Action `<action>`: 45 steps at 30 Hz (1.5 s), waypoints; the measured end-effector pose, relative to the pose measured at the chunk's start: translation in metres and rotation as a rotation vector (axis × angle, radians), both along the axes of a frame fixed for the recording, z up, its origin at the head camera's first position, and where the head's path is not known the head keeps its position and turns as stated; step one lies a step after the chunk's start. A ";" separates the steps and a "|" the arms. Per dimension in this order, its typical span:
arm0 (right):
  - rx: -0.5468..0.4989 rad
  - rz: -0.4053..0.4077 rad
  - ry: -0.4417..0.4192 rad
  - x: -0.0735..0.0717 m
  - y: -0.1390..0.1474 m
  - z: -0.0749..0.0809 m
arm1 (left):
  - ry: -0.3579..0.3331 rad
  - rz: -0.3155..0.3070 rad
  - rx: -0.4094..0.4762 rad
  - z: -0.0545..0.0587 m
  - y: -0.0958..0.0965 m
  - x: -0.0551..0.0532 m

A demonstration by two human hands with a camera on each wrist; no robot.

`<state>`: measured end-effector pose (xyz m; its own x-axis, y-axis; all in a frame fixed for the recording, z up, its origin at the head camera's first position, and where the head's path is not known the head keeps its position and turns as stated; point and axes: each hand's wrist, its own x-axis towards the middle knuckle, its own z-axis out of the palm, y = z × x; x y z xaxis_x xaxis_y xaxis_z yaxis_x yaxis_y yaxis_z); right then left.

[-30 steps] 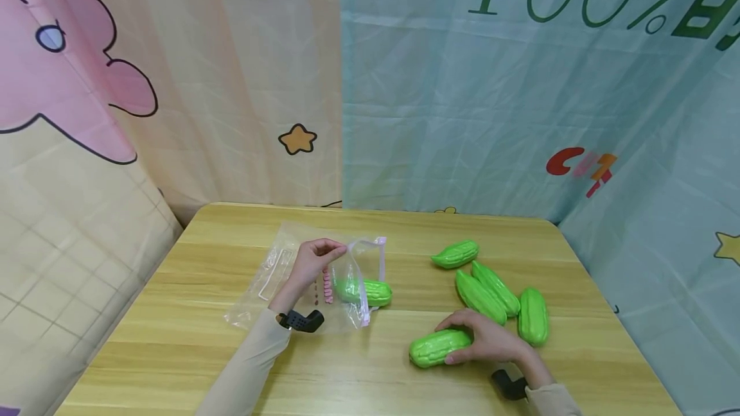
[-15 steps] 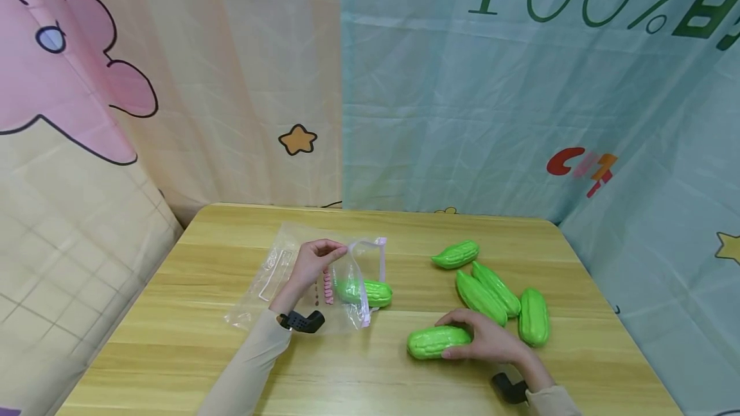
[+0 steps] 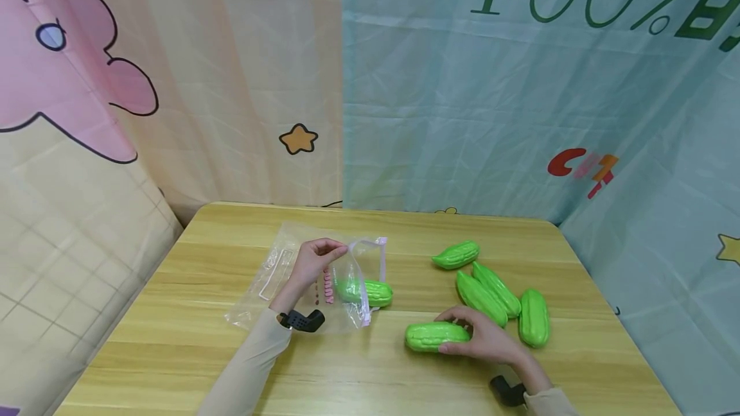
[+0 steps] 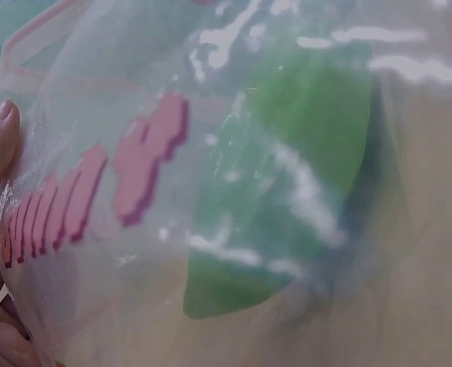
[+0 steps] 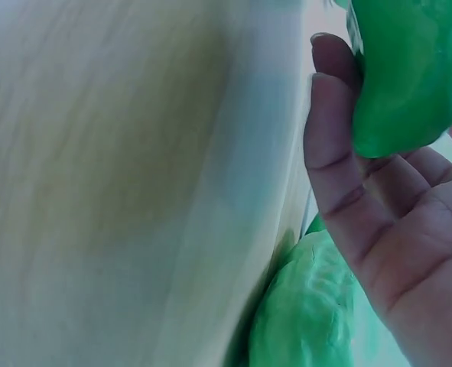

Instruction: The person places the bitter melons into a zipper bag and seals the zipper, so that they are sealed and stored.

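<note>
Over the last second, the held green gourd has shifted slightly left and farther from the person; the left grip and clear bag look unmoved. The gourd's right end sits inside the right grip, fingers curled over its far side, thumb on the near side, its free end pointing left. The left grip pinches the bag's edge, near a bagged gourd partly sticking out. Four other gourds lie on the bench beyond and beside the right grip
</note>
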<state>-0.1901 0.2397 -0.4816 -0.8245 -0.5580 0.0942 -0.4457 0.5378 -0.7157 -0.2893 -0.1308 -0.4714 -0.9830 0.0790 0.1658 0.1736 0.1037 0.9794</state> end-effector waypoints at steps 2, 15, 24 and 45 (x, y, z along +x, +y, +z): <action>-0.003 -0.009 -0.007 0.000 0.000 0.000 | 0.000 0.001 0.001 0.000 0.000 0.000; -0.046 -0.028 -0.009 -0.001 -0.005 -0.003 | 0.000 0.000 0.001 -0.001 -0.001 -0.001; -0.048 -0.052 -0.001 -0.001 -0.008 -0.005 | -0.002 -0.001 -0.003 -0.002 -0.001 -0.001; -0.080 -0.075 0.041 -0.003 -0.012 -0.004 | -0.022 -0.039 -0.022 0.017 0.001 0.009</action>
